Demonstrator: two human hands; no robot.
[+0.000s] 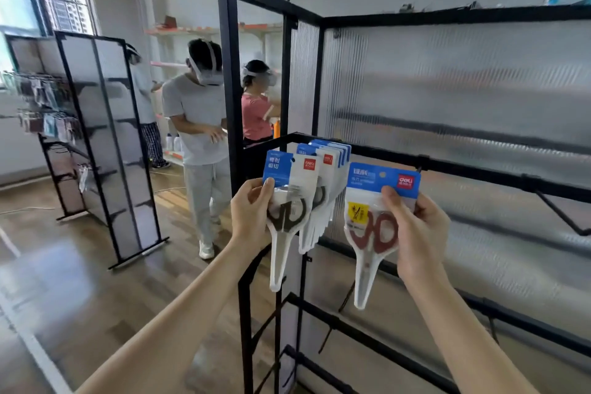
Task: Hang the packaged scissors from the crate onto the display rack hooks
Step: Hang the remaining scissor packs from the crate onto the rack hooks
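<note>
My left hand [251,213] grips a packaged pair of black-handled scissors [287,201] by its left edge, thumb on the front, at the rack's left corner. Just behind that pack, several packaged scissors [329,176] hang in a row on a hook. My right hand [415,221] pinches a packaged pair of red-handled scissors [372,221] by its right edge, thumb over the blue header card, held in front of the black display rack [479,169]. An empty black hook [563,217] juts out further right. The crate is out of view.
The rack has ribbed translucent panels and lower bars with more hooks [329,333]. A second rack [105,144] with hanging goods stands at the left. Three people wearing headsets [201,125] stand behind, on the wooden floor [80,281].
</note>
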